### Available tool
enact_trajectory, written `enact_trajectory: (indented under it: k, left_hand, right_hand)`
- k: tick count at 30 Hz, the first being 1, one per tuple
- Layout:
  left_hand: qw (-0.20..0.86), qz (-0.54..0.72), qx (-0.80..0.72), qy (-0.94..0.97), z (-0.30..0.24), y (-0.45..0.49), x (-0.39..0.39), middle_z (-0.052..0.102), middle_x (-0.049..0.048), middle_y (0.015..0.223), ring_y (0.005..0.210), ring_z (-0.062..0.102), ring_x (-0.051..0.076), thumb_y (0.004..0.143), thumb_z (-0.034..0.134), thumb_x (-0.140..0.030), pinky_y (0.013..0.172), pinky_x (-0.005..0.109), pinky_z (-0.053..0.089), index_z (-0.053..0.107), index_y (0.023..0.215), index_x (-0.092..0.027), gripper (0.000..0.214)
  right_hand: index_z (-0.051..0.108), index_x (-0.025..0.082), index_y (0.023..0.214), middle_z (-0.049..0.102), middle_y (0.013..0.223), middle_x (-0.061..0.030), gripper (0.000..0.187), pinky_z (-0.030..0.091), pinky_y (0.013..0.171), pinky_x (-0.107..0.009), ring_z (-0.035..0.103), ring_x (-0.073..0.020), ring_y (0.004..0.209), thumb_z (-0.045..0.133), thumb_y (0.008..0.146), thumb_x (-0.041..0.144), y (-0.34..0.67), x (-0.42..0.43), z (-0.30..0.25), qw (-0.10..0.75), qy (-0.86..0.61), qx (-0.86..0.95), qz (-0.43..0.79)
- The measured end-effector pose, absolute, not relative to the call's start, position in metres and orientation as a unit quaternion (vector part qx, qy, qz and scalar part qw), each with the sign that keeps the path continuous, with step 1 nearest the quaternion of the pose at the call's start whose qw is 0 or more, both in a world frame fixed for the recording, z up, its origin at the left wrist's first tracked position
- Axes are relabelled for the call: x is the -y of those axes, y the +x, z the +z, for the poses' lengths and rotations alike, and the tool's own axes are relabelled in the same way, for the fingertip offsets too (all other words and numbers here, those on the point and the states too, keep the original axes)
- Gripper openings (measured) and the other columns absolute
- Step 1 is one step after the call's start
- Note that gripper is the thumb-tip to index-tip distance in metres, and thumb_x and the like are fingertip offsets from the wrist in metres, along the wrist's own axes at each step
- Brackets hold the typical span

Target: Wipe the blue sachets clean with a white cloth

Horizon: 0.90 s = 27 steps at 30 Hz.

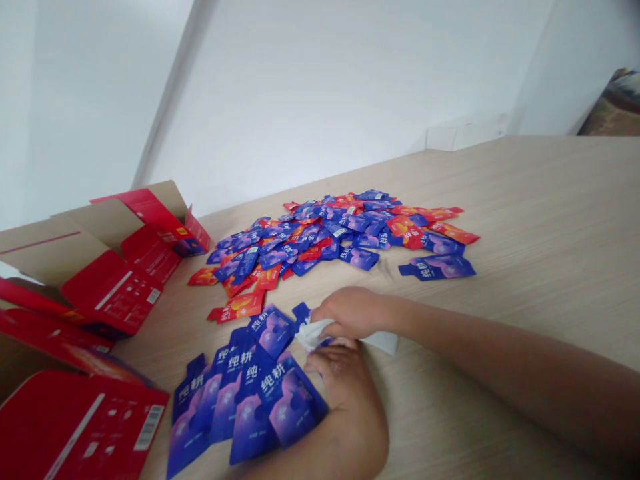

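My right hand (353,312) is closed on a white wipe (314,333), with more of the white sheet showing under the wrist. The wipe lies against a blue pouch (301,315), most of which is hidden behind my hands. Just below, my left hand (343,370) has its fingers curled on that same pouch. Left of my hands, several blue pouches (293,408) with white lettering and a purple print lie overlapped in a loose fan. An orange-red pouch (241,307) rests just beyond them.
A wide heap of blue and orange-red pouches (320,230) spreads across the wooden table (525,267). One blue pouch (440,267) lies apart at its right. Open red cartons (113,290) line the left side, flaps up. A white wall (350,87) stands behind.
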<state>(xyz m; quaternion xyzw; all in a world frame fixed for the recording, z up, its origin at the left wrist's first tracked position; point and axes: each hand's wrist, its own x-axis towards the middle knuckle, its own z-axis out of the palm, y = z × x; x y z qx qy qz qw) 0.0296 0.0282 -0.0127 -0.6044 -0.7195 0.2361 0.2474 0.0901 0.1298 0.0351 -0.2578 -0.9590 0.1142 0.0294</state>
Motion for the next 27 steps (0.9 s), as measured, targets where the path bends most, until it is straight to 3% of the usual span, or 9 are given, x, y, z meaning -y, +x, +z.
enact_trajectory:
  k: [6, 12, 22, 27]
  left_hand:
    - [0.254, 0.242, 0.720, -0.599, -0.013, 0.030, -0.026, 0.069, 0.0149, 0.085, 0.074, 0.065, 0.027, 0.077, 0.036, -0.001, 0.066, 0.039, 0.045, 0.062, 0.101, -0.011, 0.037]
    - [0.245, 0.250, 0.719, -0.600, -0.014, 0.029, -0.028, 0.069, 0.0178, 0.086, 0.075, 0.065, 0.029, 0.078, 0.034, -0.002, 0.068, 0.041, 0.044, 0.062, 0.101, -0.009, 0.036]
    - [0.254, 0.247, 0.721, -0.596, -0.017, 0.030, -0.028, 0.069, 0.0194, 0.084, 0.074, 0.065, 0.032, 0.076, 0.031, 0.000, 0.064, 0.039, 0.041, 0.061, 0.096, -0.009, 0.037]
    - [0.170, 0.150, 0.762, -0.606, -0.016, 0.029, -0.028, 0.067, 0.0233, 0.083, 0.077, 0.063, 0.034, 0.076, 0.030, 0.003, 0.070, 0.044, 0.040, 0.061, 0.096, -0.002, 0.038]
  right_hand:
    - [0.059, 0.024, 0.103, 0.066, 0.095, -0.0061, 0.027, 0.037, 0.064, -0.028, 0.060, -0.0212, 0.085, 0.045, 0.084, 0.038, 0.091, -0.130, 0.041, 0.095, -0.264, 0.956, 0.087]
    - [0.061, 0.025, 0.097, 0.068, 0.089, -0.0058, 0.025, 0.035, 0.057, -0.027, 0.061, -0.0222, 0.079, 0.047, 0.082, 0.039, 0.092, -0.132, 0.034, 0.042, -0.286, 0.954, 0.080]
    - [0.059, 0.024, 0.103, 0.066, 0.095, -0.0070, 0.028, 0.037, 0.062, -0.028, 0.060, -0.0221, 0.084, 0.045, 0.083, 0.038, 0.092, -0.130, 0.041, 0.078, -0.292, 0.951, 0.067]
    - [0.059, 0.024, 0.102, 0.067, 0.094, -0.0060, 0.029, 0.037, 0.063, -0.028, 0.060, -0.0218, 0.084, 0.044, 0.084, 0.041, 0.088, -0.124, 0.039, 0.069, -0.262, 0.958, 0.097]
